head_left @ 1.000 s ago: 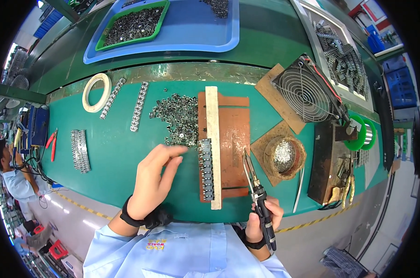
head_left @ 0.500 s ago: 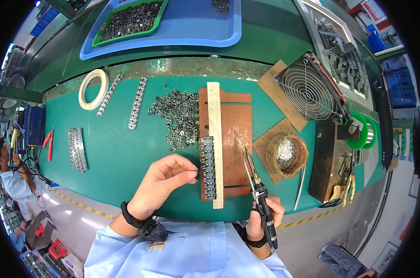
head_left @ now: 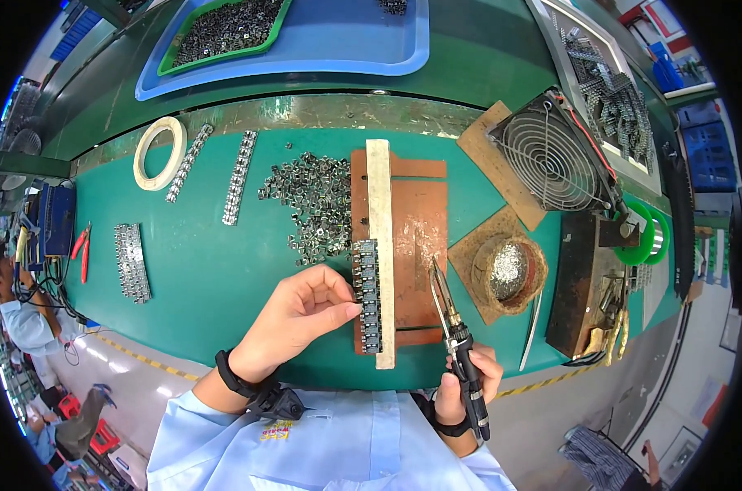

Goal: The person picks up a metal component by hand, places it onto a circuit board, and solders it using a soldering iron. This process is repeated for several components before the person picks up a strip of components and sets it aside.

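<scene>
My left hand (head_left: pixel 305 309) is closed in a pinch, its thumb and fingertip at the left edge of a row of small black components (head_left: pixel 369 309). Whatever sits between those fingertips is too small to make out. The row lies along a pale strip (head_left: pixel 380 184) on a reddish-brown board (head_left: pixel 418 219). My right hand (head_left: pixel 473 383) grips a black soldering iron (head_left: pixel 467 368), its two thin metal prongs pointing up over the board's right edge. Beyond my left hand, small metal parts (head_left: pixel 312 204) lie in a loose pile.
A round pot (head_left: pixel 510 274) on a brown plate and a fan (head_left: pixel 548 155) stand right of the board. Farther right is a solder spool (head_left: pixel 653 233). Metal strips (head_left: pixel 239 178), a tape roll (head_left: pixel 160 154) and red-handled pliers (head_left: pixel 81 252) lie left. A blue tray (head_left: pixel 346 64) is at the back.
My left hand has moved slightly right, bringing its pinched fingertips from beside the row of components onto its edge. The right hand and soldering iron have barely moved.
</scene>
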`<state>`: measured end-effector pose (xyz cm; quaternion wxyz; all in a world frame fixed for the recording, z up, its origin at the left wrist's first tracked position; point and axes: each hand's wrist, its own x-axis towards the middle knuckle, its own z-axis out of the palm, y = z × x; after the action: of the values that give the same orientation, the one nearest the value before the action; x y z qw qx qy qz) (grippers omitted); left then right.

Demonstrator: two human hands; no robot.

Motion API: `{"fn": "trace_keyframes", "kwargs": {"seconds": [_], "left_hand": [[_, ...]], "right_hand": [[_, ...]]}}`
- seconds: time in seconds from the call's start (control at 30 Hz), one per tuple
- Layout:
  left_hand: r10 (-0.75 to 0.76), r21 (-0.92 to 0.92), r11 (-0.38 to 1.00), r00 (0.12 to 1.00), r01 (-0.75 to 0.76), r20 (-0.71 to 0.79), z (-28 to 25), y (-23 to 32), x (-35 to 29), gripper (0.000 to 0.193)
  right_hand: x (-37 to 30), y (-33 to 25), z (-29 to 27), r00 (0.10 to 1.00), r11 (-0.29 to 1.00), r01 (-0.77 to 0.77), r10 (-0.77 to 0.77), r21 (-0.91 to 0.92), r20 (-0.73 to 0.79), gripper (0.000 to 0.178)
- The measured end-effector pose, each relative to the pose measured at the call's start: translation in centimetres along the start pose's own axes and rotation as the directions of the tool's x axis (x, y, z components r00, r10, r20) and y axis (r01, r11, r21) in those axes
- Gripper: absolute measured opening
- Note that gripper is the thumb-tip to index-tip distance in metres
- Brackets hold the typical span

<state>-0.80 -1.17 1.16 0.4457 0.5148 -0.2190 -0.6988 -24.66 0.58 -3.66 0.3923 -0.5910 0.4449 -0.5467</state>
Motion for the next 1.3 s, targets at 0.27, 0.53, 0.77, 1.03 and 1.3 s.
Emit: {"fn": "trace_keyframes", "kwargs": {"seconds": [0.27, 0.53, 0.77, 1.03, 1.3], "left_hand": [[0.022, -0.001, 1.000, 0.998, -0.022, 0.054, -0.4, -0.2, 0.0, 0.006], [0.015, -0.061, 0.998, 0.999, -0.012, 0.039, -0.4, -0.4, 0.0, 0.006], [0.019, -0.093, 0.995, 1.000, -0.020, -0.010, -0.2, -0.9, 0.0, 0.006], [0.028, -0.084, 0.996, 1.000, -0.028, -0.009, -0.2, -1.0, -0.1, 0.007], [0.026, -0.077, 0.997, 0.999, -0.023, 0.031, -0.5, -0.9, -0.1, 0.006]], "right_hand": [[0.0, 0.0, -0.1, 1.000, 1.000, -0.010, 0.010, -0.018, 0.015, 0.039], [0.8, -1.6, -1.8, 0.989, 0.998, 0.050, -0.055, 0.041, 0.135, 0.038], [1.9, -3.0, -1.3, 0.931, 0.987, 0.148, -0.158, 0.057, 0.329, 0.040], [2.3, -3.2, -0.7, 0.921, 0.988, 0.148, -0.157, 0.052, 0.355, 0.039], [2.4, -3.2, -0.4, 0.914, 0.990, 0.134, -0.143, 0.050, 0.379, 0.038]]}}
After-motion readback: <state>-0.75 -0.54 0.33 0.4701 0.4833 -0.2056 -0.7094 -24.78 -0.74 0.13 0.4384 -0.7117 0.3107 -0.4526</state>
